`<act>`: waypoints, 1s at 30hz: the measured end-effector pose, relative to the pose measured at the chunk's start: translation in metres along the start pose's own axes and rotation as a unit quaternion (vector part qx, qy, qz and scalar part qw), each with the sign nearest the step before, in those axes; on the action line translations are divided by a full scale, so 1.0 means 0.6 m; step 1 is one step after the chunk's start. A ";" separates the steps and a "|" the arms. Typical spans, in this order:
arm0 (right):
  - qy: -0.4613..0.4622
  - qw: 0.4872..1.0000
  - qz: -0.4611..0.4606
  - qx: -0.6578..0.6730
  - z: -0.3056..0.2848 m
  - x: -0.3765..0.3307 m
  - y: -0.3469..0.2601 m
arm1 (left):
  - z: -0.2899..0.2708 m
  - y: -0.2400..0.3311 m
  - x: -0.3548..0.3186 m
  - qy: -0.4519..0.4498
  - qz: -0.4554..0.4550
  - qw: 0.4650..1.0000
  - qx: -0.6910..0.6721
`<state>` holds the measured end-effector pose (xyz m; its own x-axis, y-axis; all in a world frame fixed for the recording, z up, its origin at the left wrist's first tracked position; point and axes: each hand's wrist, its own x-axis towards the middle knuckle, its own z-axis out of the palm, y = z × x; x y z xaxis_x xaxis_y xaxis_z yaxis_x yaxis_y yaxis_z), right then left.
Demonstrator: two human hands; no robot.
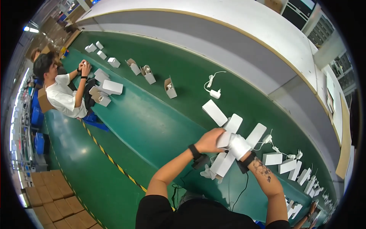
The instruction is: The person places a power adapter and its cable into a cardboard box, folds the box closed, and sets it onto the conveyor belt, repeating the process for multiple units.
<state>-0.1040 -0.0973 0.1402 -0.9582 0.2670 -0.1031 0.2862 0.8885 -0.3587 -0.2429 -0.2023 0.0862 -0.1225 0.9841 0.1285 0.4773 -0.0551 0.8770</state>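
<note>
My left hand [211, 140] is closed round the near side of a small white box [223, 139]. My right hand [239, 146], which seems covered by a white glove, is against the box's other side; its fingers are hidden. Around my hands lie several white boxes: one box [214, 113] just beyond, another box [256, 136] to the right, and a longer white box [223, 164] close to my body. Crumpled clear plastic [208, 172] sits beside that one. Dark bands with black modules are on both wrists.
A white charger with cable [215, 93] lies on the green bench [152, 118]. More chargers and boxes [287, 166] line the right side. Several open boxes [170, 87] stand farther left. A co-worker [63, 89] handles something at far left. A raised white shelf [244, 28] runs behind.
</note>
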 end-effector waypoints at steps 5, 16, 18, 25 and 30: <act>0.183 0.977 -0.055 0.091 0.004 0.143 0.051 | -0.120 -0.104 0.010 0.176 -0.055 0.980 -0.077; 0.109 0.970 0.189 -0.106 0.288 0.421 0.265 | -0.137 -0.278 0.000 0.452 -0.091 0.879 0.118; 0.124 0.975 0.144 -0.117 0.303 0.416 0.288 | -0.134 -0.206 -0.024 0.526 -0.119 0.819 0.193; 0.168 0.984 0.031 0.041 0.111 0.189 0.187 | -0.008 -0.134 -0.025 0.205 -0.246 0.729 -0.606; -0.001 0.974 0.133 0.183 -0.031 -0.023 0.075 | 0.040 -0.073 0.042 0.169 -0.158 0.340 -0.912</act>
<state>-0.0779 -0.0542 0.1428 -0.8509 0.4676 -0.2393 0.5034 0.5962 -0.6254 -0.2460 -0.1708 0.0399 -0.1573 0.9307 -0.3302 -0.9007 -0.2723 -0.3384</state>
